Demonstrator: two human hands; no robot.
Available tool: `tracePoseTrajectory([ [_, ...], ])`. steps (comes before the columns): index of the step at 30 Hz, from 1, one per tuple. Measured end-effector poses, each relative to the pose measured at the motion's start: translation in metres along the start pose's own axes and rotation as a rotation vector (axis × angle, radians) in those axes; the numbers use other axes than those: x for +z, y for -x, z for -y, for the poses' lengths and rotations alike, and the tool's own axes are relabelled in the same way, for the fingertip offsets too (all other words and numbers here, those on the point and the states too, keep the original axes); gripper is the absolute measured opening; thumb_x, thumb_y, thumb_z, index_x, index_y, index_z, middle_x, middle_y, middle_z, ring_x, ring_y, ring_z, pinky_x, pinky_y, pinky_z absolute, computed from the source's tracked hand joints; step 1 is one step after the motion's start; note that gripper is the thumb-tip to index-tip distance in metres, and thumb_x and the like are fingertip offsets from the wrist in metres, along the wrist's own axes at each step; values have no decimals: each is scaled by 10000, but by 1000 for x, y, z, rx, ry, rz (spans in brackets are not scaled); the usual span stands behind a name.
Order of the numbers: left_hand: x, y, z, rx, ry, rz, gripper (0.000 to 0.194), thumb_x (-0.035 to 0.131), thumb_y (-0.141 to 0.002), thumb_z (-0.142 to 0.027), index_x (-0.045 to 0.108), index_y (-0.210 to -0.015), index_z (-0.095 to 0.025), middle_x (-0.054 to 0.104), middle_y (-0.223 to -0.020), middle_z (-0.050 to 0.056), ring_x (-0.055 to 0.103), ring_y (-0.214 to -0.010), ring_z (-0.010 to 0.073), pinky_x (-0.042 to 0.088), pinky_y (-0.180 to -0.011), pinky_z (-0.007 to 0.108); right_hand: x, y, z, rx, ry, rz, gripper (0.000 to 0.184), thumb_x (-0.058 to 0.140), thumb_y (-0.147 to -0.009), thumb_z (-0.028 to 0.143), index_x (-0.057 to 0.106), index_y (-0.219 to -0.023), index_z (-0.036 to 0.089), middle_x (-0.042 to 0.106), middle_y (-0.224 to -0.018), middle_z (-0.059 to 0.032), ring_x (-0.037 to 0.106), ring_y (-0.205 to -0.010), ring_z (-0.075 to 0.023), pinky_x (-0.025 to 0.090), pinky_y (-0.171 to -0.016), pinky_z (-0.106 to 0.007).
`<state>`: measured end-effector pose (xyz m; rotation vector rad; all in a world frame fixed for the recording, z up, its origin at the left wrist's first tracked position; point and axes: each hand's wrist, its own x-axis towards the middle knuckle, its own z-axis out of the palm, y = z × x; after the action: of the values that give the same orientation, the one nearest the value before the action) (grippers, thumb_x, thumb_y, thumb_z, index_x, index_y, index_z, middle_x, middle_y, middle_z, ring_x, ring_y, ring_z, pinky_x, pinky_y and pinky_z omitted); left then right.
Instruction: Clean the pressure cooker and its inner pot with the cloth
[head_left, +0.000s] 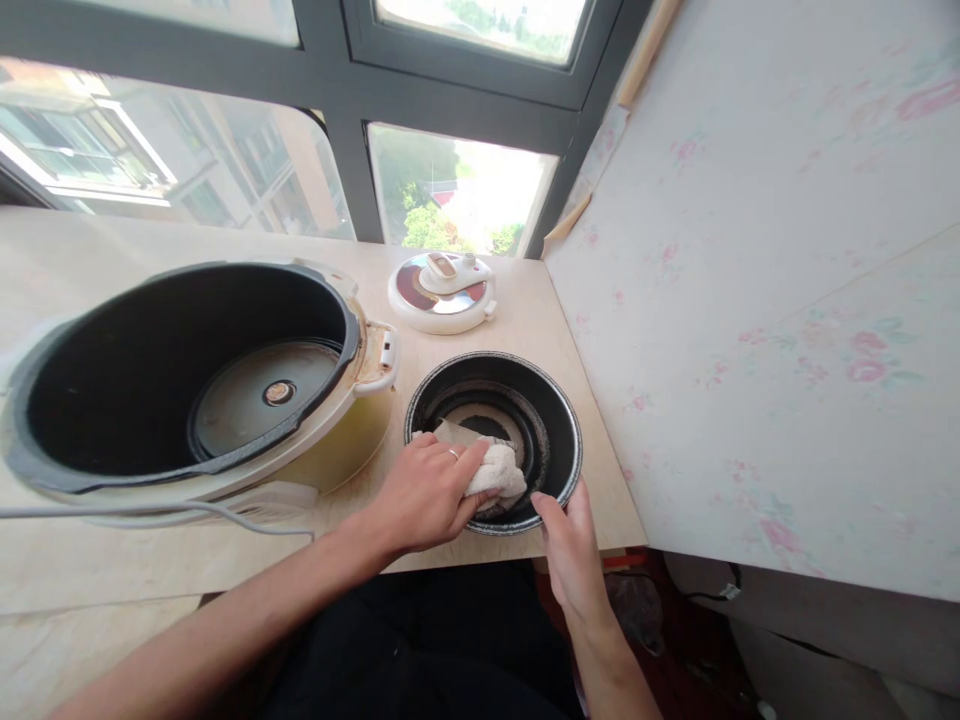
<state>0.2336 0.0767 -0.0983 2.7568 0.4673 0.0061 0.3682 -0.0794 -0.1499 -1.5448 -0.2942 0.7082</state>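
Poking from the left grip (433,492) is white cloth (501,474).

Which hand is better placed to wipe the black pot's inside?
Likely the left hand: it holds the white cloth inside the black pot, while the right hand grips the rim.

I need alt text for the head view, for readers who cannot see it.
A person's left hand holds a white cloth inside a black pot while the right hand grips the pot. On the table, a large open cooker stands to the left and a white lid lies behind the pot, near a window.
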Motion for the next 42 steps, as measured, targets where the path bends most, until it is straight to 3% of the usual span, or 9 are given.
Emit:
tracePoseTrajectory([
  [4, -5, -4, -10, 71, 16, 100, 468, 458, -994, -382, 507, -1417, -188, 751, -1064, 119, 690, -935, 283, 463, -820, 409, -2, -29, 13, -35, 70, 7, 469, 604, -664, 190, 646, -1128, 244, 715, -1004, -17, 619, -949, -238, 503, -889, -376],
  [8, -10, -6, -8, 197, 33, 120, 613, 479, -895, -132, 465, -1487, -289, 728, -1080, 64, 674, -881, 244, 458, -791, 375, -5, -55, 27, -74, 137, 44, 357, 547, -604, 175, 669, -935, 227, 680, -826, 5, 569, -776, -207, 482, -717, -328],
  [14, -26, 0, 11, 299, 27, 203, 649, 458, -846, -39, 537, -1432, -306, 736, -1042, 41, 681, -874, 225, 439, -798, 347, -9, -78, 45, -91, 164, 196, 646, 505, -551, 142, 704, -1158, 236, 749, -990, -2, 604, -784, -203, 455, -625, -284],
  [25, -52, -24, 17, 165, 6, 382, 286, 486, -964, -286, 688, -1160, -236, 769, -977, 105, 714, -882, 288, 471, -805, 381, -9, -123, 58, -76, 226, 292, 747, 501, -483, 149, 748, -1182, 240, 770, -994, 24, 625, -777, -192, 457, -588, -251],
  [28, -49, -35, 9, 69, -11, 486, 354, 412, -998, -395, 673, -1143, -206, 765, -1002, 148, 724, -910, 331, 497, -766, 404, -6, -135, 63, -38, 245, 308, 756, 500, -462, 153, 754, -1170, 229, 771, -940, 24, 603, -706, -171, 425, -541, -233],
  [31, -41, -47, -4, -13, 10, 647, 457, 386, -996, -457, 620, -1272, -178, 747, -1109, 209, 718, -1001, 369, 526, -799, 442, -1, -141, 66, -5, 271, 333, 799, 489, -448, 150, 737, -1204, 218, 768, -925, 21, 574, -631, -150, 396, -502, -222],
  [34, -29, -60, -19, -31, 77, 725, 564, 453, -964, -520, 554, -1400, -176, 647, -1346, 253, 640, -1209, 407, 510, -948, 509, 2, -142, 67, 5, 305, 348, 827, 479, -443, 151, 717, -1234, 200, 765, -906, 13, 539, -569, -133, 367, -466, -218],
  [37, -17, -76, -31, -56, 117, 700, 638, 560, -905, -549, 518, -1463, -245, 372, -1621, 205, 403, -1450, 451, 383, -1094, 639, 2, -142, 67, -4, 335, 343, 828, 476, -448, 161, 706, -1243, 186, 763, -897, 6, 508, -530, -124, 339, -439, -217],
  [42, -3, -101, -33, -169, 139, 765, 838, 688, -815, -506, 384, -1565, -289, 138, -1694, 176, 178, -1530, 498, 190, -1110, 800, 3, -139, 69, -39, 341, 328, 790, 470, -457, 173, 722, -1205, 170, 752, -858, 4, 498, -548, -126, 358, -463, -216],
])
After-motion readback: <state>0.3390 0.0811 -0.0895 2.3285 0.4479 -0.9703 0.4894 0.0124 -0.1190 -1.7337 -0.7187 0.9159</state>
